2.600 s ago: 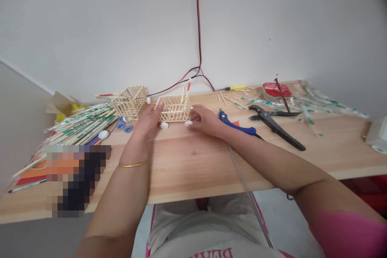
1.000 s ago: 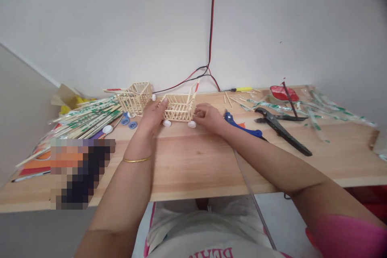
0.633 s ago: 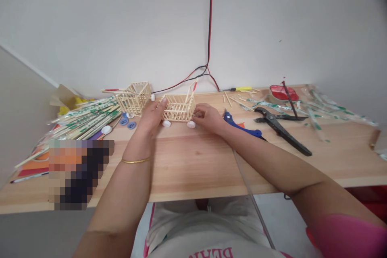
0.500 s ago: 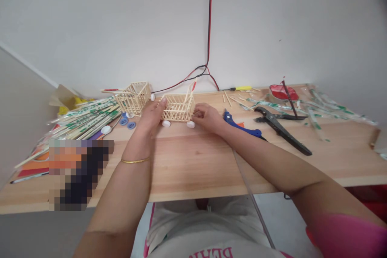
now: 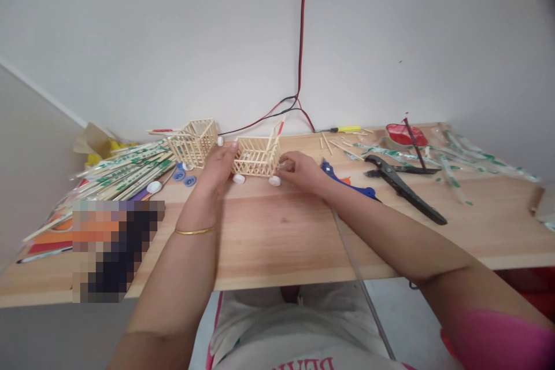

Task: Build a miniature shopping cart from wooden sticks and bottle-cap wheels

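A miniature shopping cart [image 5: 255,163] made of thin wooden sticks stands on the wooden table, its white round wheels [image 5: 274,181] towards me and a red-wrapped handle rising at its right end. My left hand [image 5: 219,169] grips its left end, thumb along the upper rim. At the right end, the curled fingers of my right hand [image 5: 299,169] close on the cart low down, close to a wheel; the fingertips are partly hidden. A second stick cart [image 5: 195,141] stands just left of my left hand, with blue round caps [image 5: 189,181] lying in front of it.
On the left lie many wrapped sticks [image 5: 125,176] and a white cap [image 5: 154,187]. To the right are a blue glue gun [image 5: 347,182], black-handled cutters [image 5: 407,191], a red-topped container [image 5: 405,134], a yellow-handled tool [image 5: 348,129] and torn wrappers. Red and black wires [image 5: 300,40] hang down the wall.
Both hands keep their places at the two ends of the cart. The whole view has shifted very slightly; nothing else has visibly moved.
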Available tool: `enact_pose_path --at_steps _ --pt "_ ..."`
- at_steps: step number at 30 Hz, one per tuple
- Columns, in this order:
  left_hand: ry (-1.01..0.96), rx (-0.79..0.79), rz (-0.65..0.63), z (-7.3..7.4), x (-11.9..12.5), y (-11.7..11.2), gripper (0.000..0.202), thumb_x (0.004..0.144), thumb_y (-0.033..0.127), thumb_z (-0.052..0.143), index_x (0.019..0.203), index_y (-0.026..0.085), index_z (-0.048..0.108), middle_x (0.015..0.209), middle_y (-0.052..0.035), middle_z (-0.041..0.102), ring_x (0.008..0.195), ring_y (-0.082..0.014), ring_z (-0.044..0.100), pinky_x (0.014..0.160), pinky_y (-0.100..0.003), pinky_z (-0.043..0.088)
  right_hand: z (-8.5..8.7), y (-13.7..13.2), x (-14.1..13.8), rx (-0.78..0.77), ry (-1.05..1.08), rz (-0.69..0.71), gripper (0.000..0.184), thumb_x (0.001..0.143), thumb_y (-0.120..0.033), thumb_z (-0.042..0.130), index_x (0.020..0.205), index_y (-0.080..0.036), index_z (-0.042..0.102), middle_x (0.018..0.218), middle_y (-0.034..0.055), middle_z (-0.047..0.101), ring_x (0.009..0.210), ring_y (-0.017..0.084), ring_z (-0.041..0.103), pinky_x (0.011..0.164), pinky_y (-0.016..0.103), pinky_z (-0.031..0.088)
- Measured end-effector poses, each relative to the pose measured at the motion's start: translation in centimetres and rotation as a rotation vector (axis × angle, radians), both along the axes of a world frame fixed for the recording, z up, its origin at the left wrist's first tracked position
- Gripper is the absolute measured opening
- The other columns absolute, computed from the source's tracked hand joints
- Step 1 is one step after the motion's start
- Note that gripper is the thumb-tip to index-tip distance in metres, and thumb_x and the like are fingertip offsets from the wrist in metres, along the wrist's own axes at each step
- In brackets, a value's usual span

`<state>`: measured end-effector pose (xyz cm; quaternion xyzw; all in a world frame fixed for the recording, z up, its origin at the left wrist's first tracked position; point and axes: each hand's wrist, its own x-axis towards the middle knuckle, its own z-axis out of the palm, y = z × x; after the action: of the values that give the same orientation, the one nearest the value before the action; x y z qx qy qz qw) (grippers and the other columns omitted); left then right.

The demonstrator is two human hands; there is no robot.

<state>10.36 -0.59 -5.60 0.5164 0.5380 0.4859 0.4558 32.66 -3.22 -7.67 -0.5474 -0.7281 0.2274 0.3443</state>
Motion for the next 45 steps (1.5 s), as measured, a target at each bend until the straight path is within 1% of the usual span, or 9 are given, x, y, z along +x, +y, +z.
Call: enact_pose_path --at_steps 7,17,21,25,30,33,37,41,45 --pt "-0.002 -0.006 -0.037 0.0 0.1 0.1 0.044 0.077 0.059 0.061 0.077 0.016 0.064 0.068 -0.0052 0.064 0.066 -0.0195 0.059 0.059 -0.030 0.048 -0.1 -0.2 0.7 -0.059 0.021 0.003 0.019 0.072 -0.020 0.066 0.091 -0.019 0.064 0.076 0.0012 0.066 0.069 0.016 0.061 0.066 0.028 0.046" --pt "-0.123 -0.105 0.016 0.6 0.4 -0.1 0.025 0.081 0.041 0.059 0.077 0.016 0.060 0.067 -0.0021 0.061 0.058 -0.0136 0.055 0.049 -0.023 0.043 0.4 -0.7 0.4 -0.139 0.103 0.009 0.019 0.075 -0.027 0.064 0.092 -0.020 0.062 0.065 -0.0021 0.065 0.059 0.014 0.058 0.057 0.025 0.042" --pt "-0.149 -0.151 0.018 0.9 0.4 -0.1 0.024 0.083 0.039 0.057 0.077 0.016 0.059 0.065 -0.0006 0.060 0.054 -0.0129 0.054 0.048 -0.024 0.041 1.2 -1.1 0.4 -0.172 0.140 0.002 0.018 0.074 -0.027 0.064 0.091 -0.021 0.062 0.063 -0.0033 0.064 0.057 0.014 0.058 0.054 0.024 0.041" --pt "-0.171 -0.200 0.023 1.0 0.1 0.0 0.025 0.086 0.039 0.053 0.077 0.017 0.058 0.061 0.0000 0.058 0.047 -0.0120 0.050 0.042 -0.023 0.035 3.1 -1.6 1.0 -0.148 0.130 -0.042 0.020 0.077 -0.031 0.063 0.094 -0.021 0.064 0.066 -0.0013 0.066 0.060 0.015 0.060 0.055 0.025 0.042" --pt "-0.331 -0.286 0.010 1.2 -0.4 0.1 0.020 0.088 0.036 0.052 0.091 0.018 0.061 0.072 -0.0027 0.065 0.057 -0.0158 0.060 0.046 -0.025 0.046 6.2 -2.3 3.3 -0.034 0.154 -0.117 0.024 0.079 -0.035 0.062 0.098 -0.021 0.065 0.071 0.0008 0.068 0.066 0.017 0.063 0.060 0.028 0.045" --pt "-0.469 -0.342 -0.071 1.2 -0.6 0.2 0.018 0.086 0.033 0.058 0.096 0.020 0.064 0.086 -0.0047 0.070 0.070 -0.0182 0.065 0.055 -0.030 0.054 7.1 -3.1 5.1 0.039 0.169 -0.127 0.023 0.080 -0.037 0.063 0.096 -0.021 0.065 0.079 0.0024 0.069 0.071 0.017 0.064 0.064 0.029 0.048" --pt "-0.607 -0.389 -0.230 1.4 -0.2 0.0 0.020 0.086 0.035 0.059 0.096 0.020 0.067 0.099 -0.0068 0.072 0.081 -0.0207 0.067 0.063 -0.034 0.058 6.4 -4.0 7.6 0.034 0.109 -0.120 0.019 0.078 -0.036 0.063 0.090 -0.021 0.066 0.078 0.0035 0.068 0.069 0.018 0.063 0.062 0.031 0.049" --pt "-0.681 -0.465 -0.265 2.0 0.5 -0.6 0.020 0.089 0.033 0.055 0.100 0.020 0.067 0.099 -0.0062 0.072 0.081 -0.0207 0.068 0.063 -0.034 0.058 5.2 -4.5 9.8 -0.040 0.097 -0.132 0.024 0.078 -0.041 0.061 0.091 -0.021 0.064 0.078 0.0039 0.067 0.070 0.018 0.063 0.061 0.031 0.050" --pt "-0.722 -0.498 -0.300 2.0 0.6 -0.7 0.024 0.092 0.029 0.050 0.108 0.020 0.064 0.098 -0.0069 0.072 0.083 -0.0215 0.069 0.061 -0.032 0.058 5.4 -5.5 11.6 -0.164 -0.225 -0.029 0.042 0.071 -0.038 0.068 0.110 -0.023 0.062 0.099 0.0053 0.068 0.092 0.022 0.064 0.075 0.031 0.050"
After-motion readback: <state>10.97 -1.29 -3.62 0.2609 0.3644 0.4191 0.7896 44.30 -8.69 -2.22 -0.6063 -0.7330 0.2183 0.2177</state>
